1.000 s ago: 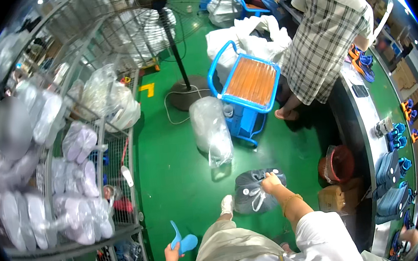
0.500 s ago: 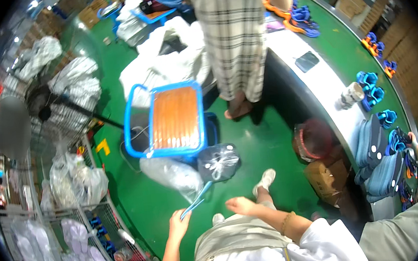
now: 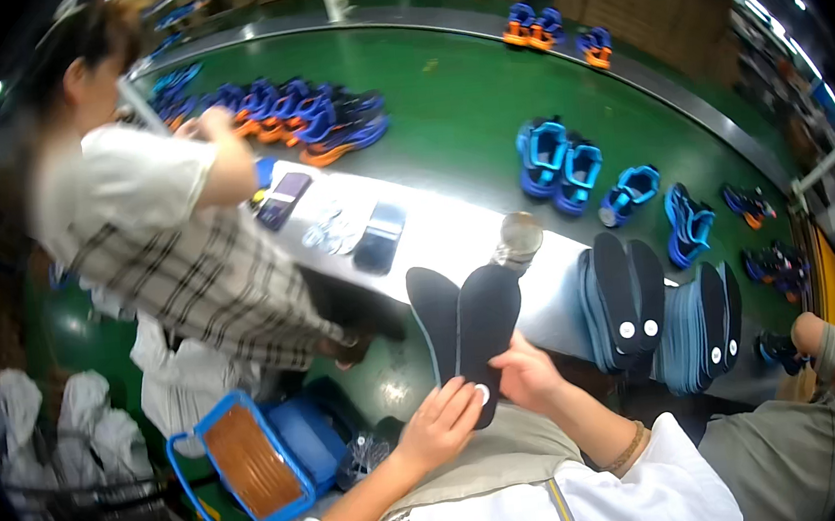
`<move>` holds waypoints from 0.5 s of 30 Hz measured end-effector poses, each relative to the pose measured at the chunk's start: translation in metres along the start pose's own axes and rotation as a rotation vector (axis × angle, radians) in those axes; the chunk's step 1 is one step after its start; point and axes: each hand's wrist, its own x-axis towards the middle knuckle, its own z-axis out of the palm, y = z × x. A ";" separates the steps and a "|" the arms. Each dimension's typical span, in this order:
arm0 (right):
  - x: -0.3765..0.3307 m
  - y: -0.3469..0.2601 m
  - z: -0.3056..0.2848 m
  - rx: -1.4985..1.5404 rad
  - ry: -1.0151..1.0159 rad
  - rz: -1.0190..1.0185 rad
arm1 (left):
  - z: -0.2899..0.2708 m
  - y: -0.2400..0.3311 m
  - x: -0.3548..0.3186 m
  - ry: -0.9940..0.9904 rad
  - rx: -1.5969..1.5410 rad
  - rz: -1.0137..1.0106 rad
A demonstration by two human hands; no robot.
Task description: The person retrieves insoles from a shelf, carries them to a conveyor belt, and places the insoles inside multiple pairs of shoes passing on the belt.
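Note:
A pair of black insoles (image 3: 487,319) with pale blue edges is held upright in front of my body, soles spread into a V at the toe end. My left hand (image 3: 440,424) is closed round the heel end, its fingers over the front next to a round white sticker. At the right insole's lower edge, my right hand (image 3: 531,378) has its thumb and curled fingers pinched against the side. Two stacks of like insoles, the nearer-middle stack (image 3: 624,296) and the right stack (image 3: 710,325), stand on the bench to the right of my hands.
A white-topped bench (image 3: 444,223) runs ahead, carrying a can (image 3: 517,241) and a phone (image 3: 380,237). Beyond it, blue shoes (image 3: 557,162) stand on a green belt (image 3: 451,86). A co-worker (image 3: 167,214) stands left, near a blue-framed stool (image 3: 256,462). Another person's leg (image 3: 807,444) is at right.
My view has swung right, from the floor and stool to the bench. The insoles, seen edge-on in my left hand before, now face me. My right hand has come over to them.

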 end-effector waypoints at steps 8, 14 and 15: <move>-0.018 -0.111 -0.120 -0.628 0.707 -0.884 | 0.076 -0.048 0.149 0.004 -0.363 0.462; -0.033 -0.100 -0.181 -1.530 1.323 -0.417 | 0.128 -0.200 0.250 0.081 -0.363 0.081; -0.033 -0.095 -0.180 -1.542 1.370 -0.302 | 0.141 -0.221 0.270 0.099 -0.340 0.065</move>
